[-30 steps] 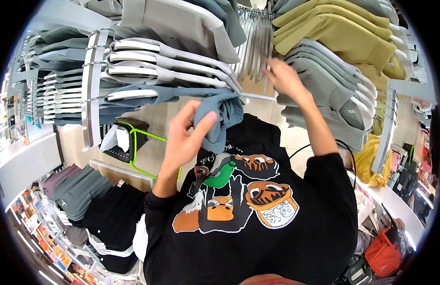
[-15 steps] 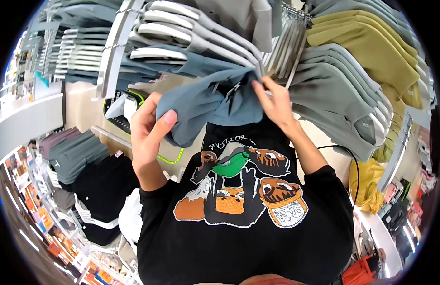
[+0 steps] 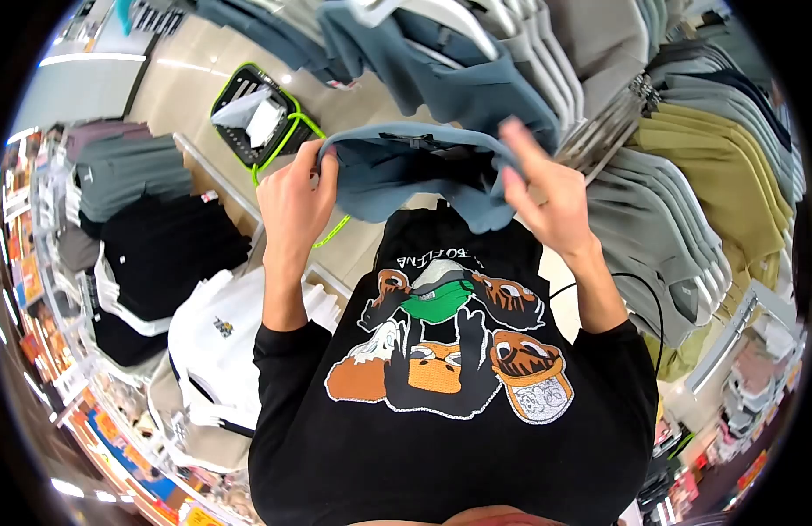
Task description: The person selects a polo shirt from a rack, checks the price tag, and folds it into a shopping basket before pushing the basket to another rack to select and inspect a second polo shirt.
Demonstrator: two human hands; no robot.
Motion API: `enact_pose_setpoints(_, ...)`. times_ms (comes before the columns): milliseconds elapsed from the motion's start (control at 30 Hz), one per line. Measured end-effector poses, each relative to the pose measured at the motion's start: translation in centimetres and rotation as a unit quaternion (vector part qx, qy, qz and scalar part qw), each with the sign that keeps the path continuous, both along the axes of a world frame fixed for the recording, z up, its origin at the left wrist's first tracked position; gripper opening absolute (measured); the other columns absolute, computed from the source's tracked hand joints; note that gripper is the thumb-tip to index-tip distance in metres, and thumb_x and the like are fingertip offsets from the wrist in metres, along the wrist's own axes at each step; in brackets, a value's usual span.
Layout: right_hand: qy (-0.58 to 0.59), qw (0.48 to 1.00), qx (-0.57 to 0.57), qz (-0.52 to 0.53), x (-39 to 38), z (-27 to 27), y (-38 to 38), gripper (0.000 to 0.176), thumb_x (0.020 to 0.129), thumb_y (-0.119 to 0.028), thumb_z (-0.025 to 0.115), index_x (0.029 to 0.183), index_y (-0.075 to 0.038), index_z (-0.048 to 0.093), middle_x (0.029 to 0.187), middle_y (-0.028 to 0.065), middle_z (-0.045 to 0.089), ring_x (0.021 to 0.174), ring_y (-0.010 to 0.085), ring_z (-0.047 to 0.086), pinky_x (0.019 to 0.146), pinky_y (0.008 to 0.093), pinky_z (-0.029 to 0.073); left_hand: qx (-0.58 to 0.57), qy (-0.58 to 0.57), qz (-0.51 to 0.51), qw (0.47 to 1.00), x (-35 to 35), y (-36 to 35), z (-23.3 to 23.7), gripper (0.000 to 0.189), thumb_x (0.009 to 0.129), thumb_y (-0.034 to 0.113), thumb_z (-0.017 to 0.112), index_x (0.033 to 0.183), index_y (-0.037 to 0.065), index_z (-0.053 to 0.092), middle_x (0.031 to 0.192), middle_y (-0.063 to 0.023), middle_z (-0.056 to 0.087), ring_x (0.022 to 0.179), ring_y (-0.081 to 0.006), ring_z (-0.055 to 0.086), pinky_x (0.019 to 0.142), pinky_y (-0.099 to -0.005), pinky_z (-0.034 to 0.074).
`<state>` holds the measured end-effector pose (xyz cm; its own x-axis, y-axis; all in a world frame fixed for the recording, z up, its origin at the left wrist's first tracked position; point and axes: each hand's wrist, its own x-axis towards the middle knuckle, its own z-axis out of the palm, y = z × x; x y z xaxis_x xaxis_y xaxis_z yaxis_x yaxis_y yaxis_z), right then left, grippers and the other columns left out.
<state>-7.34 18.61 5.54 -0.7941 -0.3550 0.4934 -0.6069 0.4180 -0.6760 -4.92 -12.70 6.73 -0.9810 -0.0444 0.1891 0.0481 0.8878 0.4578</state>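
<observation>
A blue-grey shirt [image 3: 371,195] is bunched in front of my chest, its round opening turned up and a dark label inside the far rim. My left hand [image 3: 292,197] pinches the left edge of this opening between thumb and fingers. At the right edge is my right hand [image 3: 551,193], thumb and forefinger spread apart and fingertips blurred; they are at the fabric without visibly closing on it. Just beyond, a similar blue-grey shirt [image 3: 459,88] hangs on a white hanger [image 3: 450,19].
Grey shirts [image 3: 647,232] and olive shirts [image 3: 717,153] hang at the right. A black basket with green trim [image 3: 244,145] stands on the floor at upper left. Black shirts [image 3: 165,250] and a white shirt [image 3: 217,337] hang at left. A black cable [image 3: 656,307] runs by my right arm.
The view has swung, bringing the basket more into sight. The shirt's opening has spread wider and turned upward. My left hand now pinches its edge; my right thumb and forefinger have parted.
</observation>
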Motion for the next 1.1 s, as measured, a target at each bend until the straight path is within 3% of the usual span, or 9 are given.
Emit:
enact_pose_setpoints(100, 0.041, 0.968, 0.151, 0.198, 0.4, 2.4, -2.5, 0.066, 0.077, -0.008, 0.073, 0.141, -0.015, 0.062, 0.073, 0.0015, 0.061, 0.058, 0.0208, 0.055, 0.057, 0.0355, 0.049, 0.061, 0.059, -0.039, 0.996, 1.8, -2.8, 0.1, 0.022, 0.092, 0.013, 0.065, 0.113, 0.012, 0.071, 0.060, -0.0128, 0.060, 0.051, -0.0292, 0.060, 0.053, -0.0404, 0.046)
enact_pose_setpoints(167, 0.039, 0.956, 0.176, 0.230, 0.4, 3.1, -4.9, 0.053, 0.082, -0.013, 0.072, 0.135, -0.013, 0.065, 0.071, 0.0043, 0.061, 0.063, 0.0235, 0.061, 0.058, 0.0377, 0.051, 0.083, 0.052, -0.140, 0.985, 3.5, -4.9, 1.3, 0.033, 0.087, 0.002, 0.064, 0.117, 0.014, 0.071, 0.055, -0.0087, 0.055, 0.046, -0.0250, 0.054, 0.050, -0.0361, 0.044)
enact_pose_setpoints(233, 0.017, 0.944, 0.251, 0.213, -0.3, 2.8, -6.8, 0.041, 0.087, -0.019, 0.070, 0.127, -0.011, 0.067, 0.074, 0.0084, 0.064, 0.068, 0.0276, 0.066, 0.060, 0.0405, 0.053, 0.038, -0.014, -0.173, 0.984, 5.1, -7.3, 3.1, 0.029, 0.086, 0.000, 0.063, 0.111, 0.012, 0.073, 0.073, -0.0130, 0.070, 0.053, -0.0266, 0.060, 0.057, -0.0370, 0.050)
enact_pose_setpoints(367, 0.074, 0.890, 0.358, 0.272, -2.8, 2.1, -9.4, 0.033, 0.091, -0.026, 0.067, 0.113, -0.001, 0.065, 0.090, 0.0172, 0.073, 0.095, 0.0315, 0.072, 0.065, 0.0462, 0.056, -0.115, -0.091, -0.211, 0.966, 5.4, -12.8, 2.8, 0.018, 0.084, 0.011, 0.060, 0.098, 0.010, 0.072, 0.070, -0.0134, 0.068, 0.062, -0.0344, 0.065, 0.061, -0.0421, 0.051)
enact_pose_setpoints(400, 0.088, 0.858, 0.405, 0.304, -3.2, 1.3, -10.0, 0.030, 0.088, -0.021, 0.068, 0.107, 0.001, 0.064, 0.097, 0.0169, 0.075, 0.113, 0.0270, 0.068, 0.071, 0.0441, 0.056, -0.152, -0.125, -0.221, 0.955, 5.5, -14.2, 2.6, 0.022, 0.083, 0.011, 0.060, 0.102, 0.009, 0.070, 0.076, -0.0128, 0.070, 0.067, -0.0344, 0.067, 0.063, -0.0425, 0.052)
enact_pose_setpoints(600, 0.314, 0.728, 0.507, 0.337, -2.9, 0.2, -16.8, 0.014, 0.080, -0.014, 0.068, 0.091, -0.007, 0.066, 0.073, 0.0049, 0.071, 0.111, 0.0207, 0.065, 0.086, 0.0323, 0.050, -0.306, -0.108, -0.268, 0.907, 7.5, -20.8, 0.0, 0.028, 0.081, 0.016, 0.068, 0.107, 0.008, 0.060, 0.102, -0.0068, 0.068, 0.095, -0.0256, 0.067, 0.065, -0.0403, 0.055)
enact_pose_setpoints(700, 0.272, 0.718, 0.527, 0.364, -3.3, 0.9, -19.9, 0.010, 0.082, -0.020, 0.071, 0.086, -0.011, 0.068, 0.072, -0.0004, 0.066, 0.103, 0.0193, 0.064, 0.084, 0.0323, 0.051, -0.357, -0.046, -0.308, 0.880, 8.8, -22.9, -0.2, 0.027, 0.083, 0.025, 0.074, 0.098, 0.009, 0.057, 0.102, -0.0024, 0.059, 0.101, -0.0199, 0.064, 0.063, -0.0360, 0.056)
enact_pose_setpoints(867, 0.193, 0.823, 0.325, 0.425, -2.8, 4.0, -22.9, 0.030, 0.084, -0.033, 0.077, 0.086, -0.004, 0.069, 0.107, 0.0082, 0.059, 0.105, 0.0247, 0.061, 0.083, 0.0383, 0.055, -0.271, 0.020, -0.276, 0.922, 11.8, -25.4, 2.3, 0.028, 0.093, 0.035, 0.070, 0.089, 0.008, 0.061, 0.109, -0.0021, 0.061, 0.095, -0.0202, 0.066, 0.061, -0.0356, 0.054)
enact_pose_setpoints(1100, 0.185, 0.893, 0.226, 0.343, -1.3, 5.2, -26.7, 0.035, 0.084, -0.037, 0.079, 0.082, -0.004, 0.069, 0.099, 0.0055, 0.062, 0.084, 0.0249, 0.065, 0.069, 0.0371, 0.054, -0.117, 0.134, -0.135, 0.975, 15.0, -26.5, 4.7, 0.018, 0.091, 0.021, 0.075, 0.088, 0.004, 0.069, 0.094, -0.0040, 0.066, 0.065, -0.0229, 0.062, 0.055, -0.0316, 0.047)
